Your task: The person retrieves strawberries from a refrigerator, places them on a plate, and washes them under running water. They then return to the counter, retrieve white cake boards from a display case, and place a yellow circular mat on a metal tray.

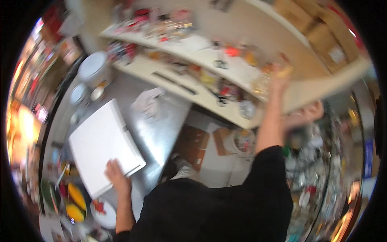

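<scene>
A closed flat white cardboard box [104, 148] lies at an angle on the metal worktop [157, 121]. My left hand [117, 174] rests on the box's near edge, its fingers laid over the lid. To the right, my right hand [279, 79] is stretched up to the end of the upper shelf [193, 50]. Motion blurs that hand. Something yellowish [284, 71] shows at its fingers, but whether they hold it cannot be made out. Clear packets [261, 83] sit beside it on the shelf.
A crumpled cloth [148, 101] lies beyond the box. White lidded tubs [93, 66] stand at the back left. Cut yellow fruit [76, 201] and a white plate with red pieces [103, 211] are near left. Black scissors [221, 101] hang at the shelf front; below stands a filled bin [242, 142].
</scene>
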{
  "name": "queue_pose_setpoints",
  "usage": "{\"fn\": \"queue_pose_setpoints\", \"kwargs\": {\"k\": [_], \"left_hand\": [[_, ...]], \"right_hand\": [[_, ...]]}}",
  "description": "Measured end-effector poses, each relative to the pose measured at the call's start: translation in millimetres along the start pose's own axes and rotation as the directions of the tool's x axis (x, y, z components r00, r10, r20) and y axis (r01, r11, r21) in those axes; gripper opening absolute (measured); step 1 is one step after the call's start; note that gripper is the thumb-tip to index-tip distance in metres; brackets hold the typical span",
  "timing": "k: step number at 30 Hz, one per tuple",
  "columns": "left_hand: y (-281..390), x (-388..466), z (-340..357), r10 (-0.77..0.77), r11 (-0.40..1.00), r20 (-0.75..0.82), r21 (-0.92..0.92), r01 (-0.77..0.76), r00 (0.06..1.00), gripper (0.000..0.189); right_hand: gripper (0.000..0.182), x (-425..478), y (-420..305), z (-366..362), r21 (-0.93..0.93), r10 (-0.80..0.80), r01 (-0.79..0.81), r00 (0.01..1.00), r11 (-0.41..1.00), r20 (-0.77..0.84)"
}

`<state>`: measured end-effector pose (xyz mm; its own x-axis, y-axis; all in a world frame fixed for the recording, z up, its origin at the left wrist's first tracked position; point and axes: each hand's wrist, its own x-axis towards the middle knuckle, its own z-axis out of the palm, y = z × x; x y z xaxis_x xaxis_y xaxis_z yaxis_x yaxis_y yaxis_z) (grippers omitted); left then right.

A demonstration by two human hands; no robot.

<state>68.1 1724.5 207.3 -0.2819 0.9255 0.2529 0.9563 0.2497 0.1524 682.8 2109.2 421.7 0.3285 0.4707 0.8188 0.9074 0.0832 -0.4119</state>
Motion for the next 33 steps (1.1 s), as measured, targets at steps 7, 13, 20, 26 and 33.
{"fn": "queue_pose_setpoints", "kwargs": {"k": [7, 13, 20, 26, 33], "left_hand": [[-2, 10, -16, -0.082, 0.994, 0.181, -0.053, 0.093, 0.980, 0.103], [-126, 27, -37, -0.477, 0.879, -0.273, -0.135, 0.458, 0.835, 0.078], [-259, 31, -7, -0.563, -0.168, 0.678, -0.654, 0.738, 0.473, 0.046], [-229, 16, -25, -0.492, -0.495, 0.718, -0.695, 0.521, 0.492, 0.041], [-209, -2, -24, -0.480, -0.537, 0.689, -0.720, 0.439, 0.543, 0.040]], "right_hand": [[0.077, -4, -20, 22, 0.228, 0.412, -0.474, 0.870, 0.850, 0.271], [0.037, -212, -127, 106, 0.701, -0.196, -0.405, 0.769, 0.586, 0.608], [0.053, -435, -401, 151, -0.502, -0.489, -0.855, -0.495, 0.130, 0.718], [0.047, -430, -431, 169, -0.475, -0.470, -0.827, -0.562, 0.302, 0.680], [0.040, -430, -438, 179, -0.318, -0.521, -0.838, -0.529, 0.443, 0.670]]}}
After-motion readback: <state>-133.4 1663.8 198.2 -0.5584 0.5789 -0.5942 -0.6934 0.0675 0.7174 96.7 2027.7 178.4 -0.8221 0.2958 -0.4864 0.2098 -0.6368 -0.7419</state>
